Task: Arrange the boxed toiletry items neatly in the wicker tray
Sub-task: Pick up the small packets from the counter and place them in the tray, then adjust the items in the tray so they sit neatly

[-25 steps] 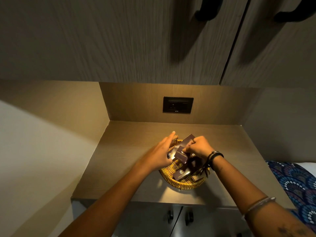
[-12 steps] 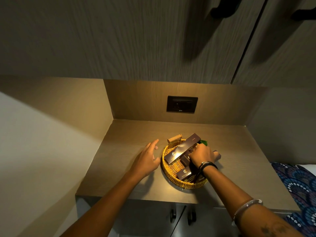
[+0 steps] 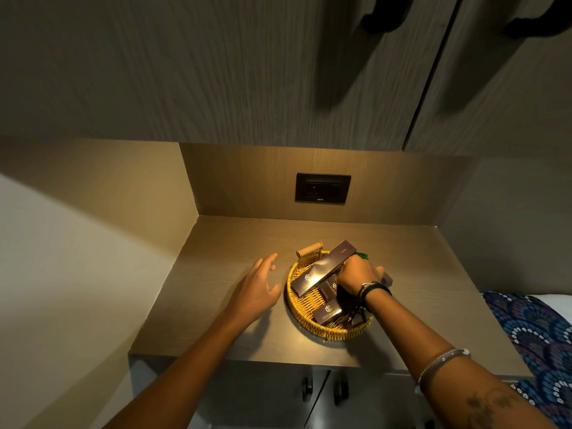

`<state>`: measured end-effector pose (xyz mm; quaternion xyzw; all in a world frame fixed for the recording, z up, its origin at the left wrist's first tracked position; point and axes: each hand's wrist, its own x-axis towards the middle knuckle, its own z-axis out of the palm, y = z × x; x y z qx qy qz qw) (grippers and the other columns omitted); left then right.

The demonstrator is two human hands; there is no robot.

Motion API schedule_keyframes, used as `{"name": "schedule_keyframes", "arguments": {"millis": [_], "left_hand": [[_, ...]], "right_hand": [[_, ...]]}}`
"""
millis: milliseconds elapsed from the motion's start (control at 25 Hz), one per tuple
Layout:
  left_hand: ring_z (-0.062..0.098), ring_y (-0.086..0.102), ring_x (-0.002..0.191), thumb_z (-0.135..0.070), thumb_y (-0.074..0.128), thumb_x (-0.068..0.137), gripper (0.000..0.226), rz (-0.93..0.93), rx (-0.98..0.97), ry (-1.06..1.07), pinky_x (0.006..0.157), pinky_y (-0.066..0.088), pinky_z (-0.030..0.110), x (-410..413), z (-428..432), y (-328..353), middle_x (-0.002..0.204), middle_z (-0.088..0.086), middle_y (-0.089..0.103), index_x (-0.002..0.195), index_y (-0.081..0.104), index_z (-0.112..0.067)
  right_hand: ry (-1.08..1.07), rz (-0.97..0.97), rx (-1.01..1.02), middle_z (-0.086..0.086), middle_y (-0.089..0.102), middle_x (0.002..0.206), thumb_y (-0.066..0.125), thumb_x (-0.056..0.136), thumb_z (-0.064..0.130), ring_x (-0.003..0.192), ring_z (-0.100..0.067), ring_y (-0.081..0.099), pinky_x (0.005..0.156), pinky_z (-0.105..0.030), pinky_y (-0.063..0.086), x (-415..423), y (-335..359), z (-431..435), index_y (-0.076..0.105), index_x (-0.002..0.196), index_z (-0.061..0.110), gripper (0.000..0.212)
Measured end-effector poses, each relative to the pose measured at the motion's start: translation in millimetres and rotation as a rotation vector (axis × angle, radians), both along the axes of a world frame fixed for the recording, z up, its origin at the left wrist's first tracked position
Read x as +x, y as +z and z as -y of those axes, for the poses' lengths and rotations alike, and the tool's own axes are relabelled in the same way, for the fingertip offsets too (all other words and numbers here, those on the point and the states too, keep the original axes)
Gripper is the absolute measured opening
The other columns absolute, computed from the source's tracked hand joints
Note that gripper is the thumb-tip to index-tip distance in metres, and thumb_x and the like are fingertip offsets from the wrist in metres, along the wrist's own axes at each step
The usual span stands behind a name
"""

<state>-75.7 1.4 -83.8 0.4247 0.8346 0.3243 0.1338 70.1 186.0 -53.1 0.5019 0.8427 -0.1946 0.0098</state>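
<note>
A round wicker tray (image 3: 325,331) with a wooden handle (image 3: 309,251) sits on the brown counter (image 3: 235,243). A long dark box (image 3: 322,269) lies diagonally across the tray. A small dark box (image 3: 329,287) lies beneath it, and another small box (image 3: 327,311) rests near the front rim. My right hand (image 3: 356,274) is curled down over the tray's right side, gripping a dark box whose end (image 3: 387,278) pokes out past the hand. My left hand (image 3: 257,289) hovers open just left of the tray, fingers spread, not touching it.
A black wall socket (image 3: 322,187) is set in the back panel. Overhead cabinets with black handles (image 3: 383,20) hang close above. A green item (image 3: 362,256) peeks out behind the tray. Lower cabinet doors (image 3: 322,391) sit under the counter edge, patterned blue fabric (image 3: 532,323) to the right.
My left hand has left the tray and moved out over the counter. The long box has settled diagonally in the tray. My right hand shifted toward the tray's right side.
</note>
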Motion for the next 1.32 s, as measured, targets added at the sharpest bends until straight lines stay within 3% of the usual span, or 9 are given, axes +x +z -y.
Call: {"name": "schedule_keyframes", "arguments": {"millis": [200, 360, 600, 720, 800, 920, 1120, 1200, 1320], "left_hand": [[0.007, 0.056, 0.07, -0.019, 0.067, 0.088, 0.072, 0.018, -0.016, 0.023, 0.064, 0.046, 0.02, -6, 7, -6, 0.133, -0.005, 0.051, 0.15, 0.03, -0.027], [0.009, 0.055, 0.071, -0.02, 0.067, 0.088, 0.072, 0.01, -0.015, 0.018, 0.066, 0.047, 0.022, -6, 5, -4, 0.132, -0.006, 0.051, 0.15, 0.031, -0.027], [0.007, 0.052, 0.076, -0.019, 0.065, 0.09, 0.061, -0.022, 0.012, 0.012, 0.07, 0.046, 0.022, -8, 7, -3, 0.131, -0.003, 0.054, 0.146, 0.04, -0.023], [0.007, 0.051, 0.083, -0.018, 0.065, 0.09, 0.051, -0.058, 0.032, 0.033, 0.075, 0.048, 0.024, -9, 15, -6, 0.13, 0.0, 0.057, 0.139, 0.05, -0.02], [0.007, 0.051, 0.081, -0.015, 0.065, 0.089, 0.048, -0.053, 0.042, 0.075, 0.074, 0.049, 0.024, -10, 25, -12, 0.127, 0.001, 0.059, 0.136, 0.054, -0.019], [0.005, 0.052, 0.07, -0.014, 0.065, 0.089, 0.046, -0.041, 0.022, 0.12, 0.064, 0.044, 0.016, -14, 42, -20, 0.124, -0.001, 0.059, 0.134, 0.055, -0.021], [0.002, 0.051, 0.066, -0.015, 0.062, 0.09, 0.045, -0.041, -0.002, 0.134, 0.061, 0.041, 0.013, -13, 48, -22, 0.125, -0.003, 0.058, 0.134, 0.055, -0.022], [0.002, 0.051, 0.067, -0.015, 0.06, 0.09, 0.045, -0.042, 0.005, 0.116, 0.062, 0.042, 0.014, -7, 40, -21, 0.123, -0.003, 0.058, 0.134, 0.054, -0.022], [0.005, 0.049, 0.069, -0.014, 0.059, 0.089, 0.044, -0.068, 0.02, 0.097, 0.063, 0.041, 0.018, -2, 25, -18, 0.122, -0.001, 0.058, 0.132, 0.056, -0.019]], "right_hand": [[0.087, 0.069, -0.11, -0.006, 0.065, 0.08, 0.066, 0.087, 0.021, 0.095, -0.033, 0.066, 0.096, -0.046, 0.043, -2, 0, -3, 0.057, 0.068, 0.02, 0.021], [0.088, 0.058, -0.039, -0.007, 0.071, 0.086, 0.064, 0.089, 0.022, 0.093, -0.031, 0.064, 0.094, -0.044, 0.036, -2, -4, -5, 0.068, 0.086, 0.016, 0.008], [-0.006, -0.087, 0.099, -0.002, 0.064, 0.078, 0.06, 0.089, 0.018, 0.092, -0.028, 0.063, 0.082, -0.039, 0.031, 5, 10, -45, 0.059, 0.071, 0.023, 0.019], [0.006, -0.069, 0.13, -0.008, 0.068, 0.1, 0.064, 0.09, 0.02, 0.109, -0.032, 0.06, 0.092, -0.044, 0.039, 6, 13, -83, 0.069, 0.094, 0.018, 0.007], [0.073, 0.02, 0.047, -0.011, 0.065, 0.124, 0.069, 0.088, 0.021, 0.121, -0.033, 0.056, 0.101, -0.047, 0.044, 1, 8, -103, 0.066, 0.121, 0.016, 0.033], [0.178, 0.057, -0.069, -0.009, 0.064, 0.13, 0.075, 0.084, 0.017, 0.12, -0.03, 0.059, 0.101, -0.044, 0.049, -7, 0, -121, 0.06, 0.132, 0.016, 0.05], [0.321, 0.08, -0.075, -0.012, 0.07, 0.11, 0.07, 0.088, 0.019, 0.101, -0.028, 0.064, 0.092, -0.044, 0.054, -14, -20, -129, 0.071, 0.106, 0.011, 0.02], [0.255, 0.054, -0.066, -0.013, 0.069, 0.095, 0.071, 0.087, 0.023, 0.086, -0.026, 0.062, 0.079, -0.04, 0.054, -6, -21, -129, 0.067, 0.084, 0.013, 0.011], [0.016, -0.192, -0.09, -0.007, 0.059, 0.072, 0.073, 0.082, 0.022, 0.069, -0.024, 0.055, 0.063, -0.035, 0.046, 10, -7, -132, 0.056, 0.069, 0.015, 0.023]]}}
